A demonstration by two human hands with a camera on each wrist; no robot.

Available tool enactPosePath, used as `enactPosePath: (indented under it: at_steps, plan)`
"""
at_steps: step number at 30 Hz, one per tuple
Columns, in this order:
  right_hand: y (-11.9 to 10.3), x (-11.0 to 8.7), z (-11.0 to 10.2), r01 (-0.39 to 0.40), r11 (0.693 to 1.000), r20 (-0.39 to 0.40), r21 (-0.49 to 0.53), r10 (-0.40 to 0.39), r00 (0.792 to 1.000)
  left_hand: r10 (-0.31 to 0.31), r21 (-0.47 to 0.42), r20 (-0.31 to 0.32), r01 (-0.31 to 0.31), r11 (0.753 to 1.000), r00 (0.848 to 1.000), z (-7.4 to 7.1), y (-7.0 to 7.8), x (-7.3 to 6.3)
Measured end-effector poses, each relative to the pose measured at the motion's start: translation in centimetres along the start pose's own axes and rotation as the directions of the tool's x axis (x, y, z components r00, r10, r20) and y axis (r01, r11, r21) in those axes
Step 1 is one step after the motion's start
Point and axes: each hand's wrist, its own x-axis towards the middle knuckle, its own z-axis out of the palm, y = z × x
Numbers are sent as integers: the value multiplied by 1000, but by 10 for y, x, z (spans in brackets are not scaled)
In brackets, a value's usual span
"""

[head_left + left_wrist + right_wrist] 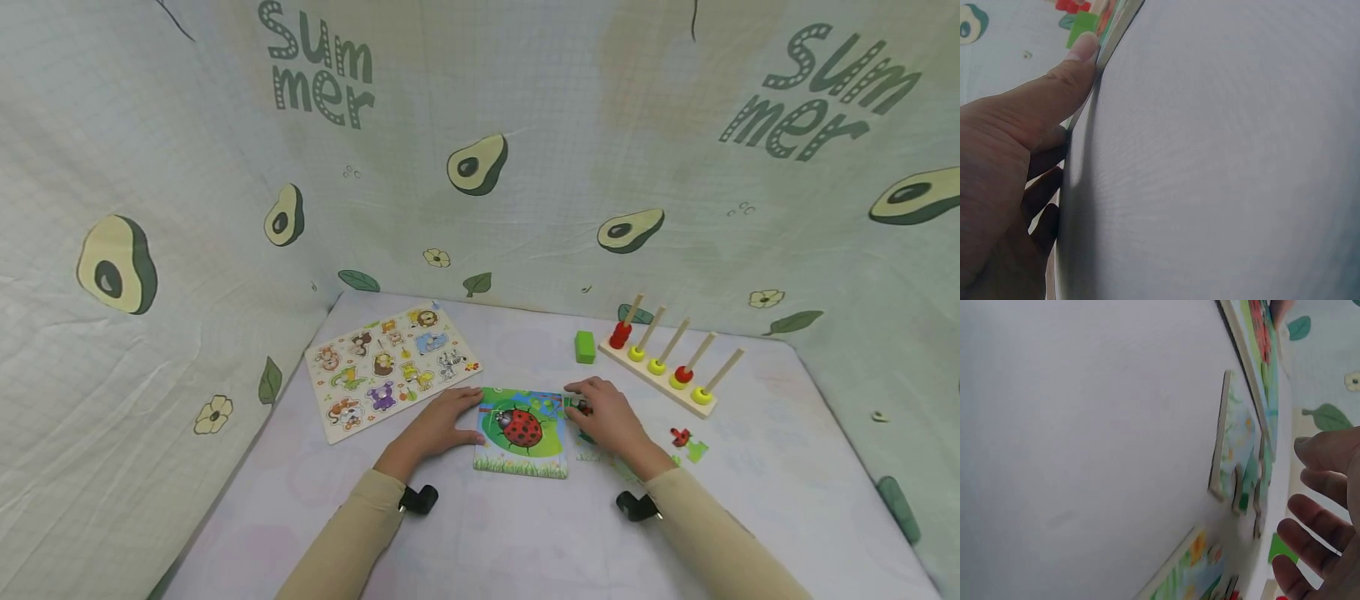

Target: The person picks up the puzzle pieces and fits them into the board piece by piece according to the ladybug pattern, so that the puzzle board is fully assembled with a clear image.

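There, on the white table (480, 533), the ladybird puzzle (522, 432) lay flat between both hands. The left hand (438, 427) rested against the puzzle's left edge with fingers stretched flat, the thumb (1069, 75) pressed to the board's side, gripping nothing. The right hand (609, 417) sat just beside the puzzle's upper right corner, fingers curled over a small puzzle piece (578, 407); whether it pinched that piece could not be told. Loose pieces (1238, 456) lay under that hand. An animal puzzle board (390, 367) lay to the left, a ring stacker (667, 358) and a green block (585, 347) behind.
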Motion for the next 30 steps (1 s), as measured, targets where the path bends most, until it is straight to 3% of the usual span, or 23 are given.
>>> enactPosePath:
  at_steps: [8, 19, 30]
  plan:
    - [15, -5, -4, -102, 995, 51, -16, 103, 993, -8, -2, 3, 9, 1000, 1000, 0, 0, 0]
    - [22, -7, -9, -78, 996, 84, -30, 80, 993, -10, -1, 3, 10, 1000, 1000, 1, 0, 1]
    - [28, -1, -10, -125, 991, 123, 50, 119, 985, -4, 5, 3, 4, 1000, 1000, 0, 0, 0]
